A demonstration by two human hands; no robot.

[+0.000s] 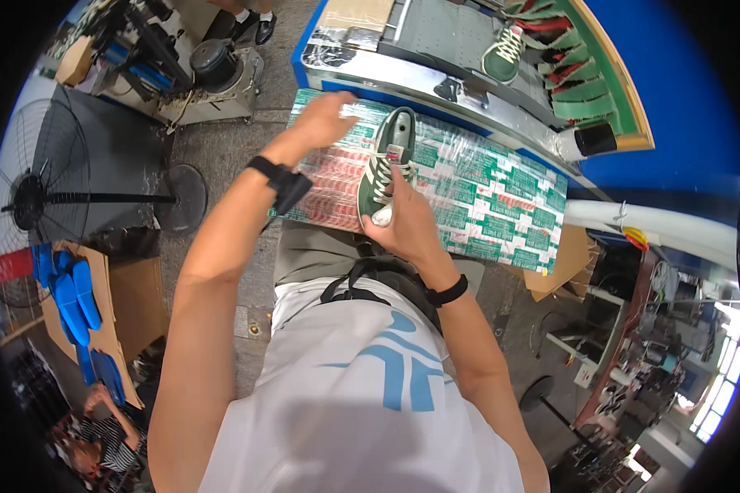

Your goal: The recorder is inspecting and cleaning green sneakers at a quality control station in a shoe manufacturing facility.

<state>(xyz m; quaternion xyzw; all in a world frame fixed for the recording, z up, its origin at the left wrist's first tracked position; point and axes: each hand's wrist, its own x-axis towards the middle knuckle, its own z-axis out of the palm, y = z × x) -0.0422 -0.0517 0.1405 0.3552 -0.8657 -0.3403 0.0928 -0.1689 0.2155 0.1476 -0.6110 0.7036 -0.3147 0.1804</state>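
A dark green sneaker (pixel 400 130) with white laces rests on a board covered in green, white and red patterned film (pixel 489 193), its toe pointing toward me. My right hand (pixel 409 220) grips it at the toe, the thumb lying over the laces and the fingers around the front end. To the left of the shoe, my left hand (pixel 324 122) hovers over the board's far left part, thumb and fingers apart with nothing between them. Beyond the board, a similar green sneaker (pixel 502 59) sits on the grey conveyor belt (pixel 448 41).
A metal rail (pixel 395 76) runs between board and belt. Green and red strips (pixel 580 82) hang at the machine's opening. Left stand a fan (pixel 31 197) and blue shoe-shaped pieces (pixel 76 300) by cardboard. A white pipe (pixel 658 234) passes at the right. Another person sits at the lower left.
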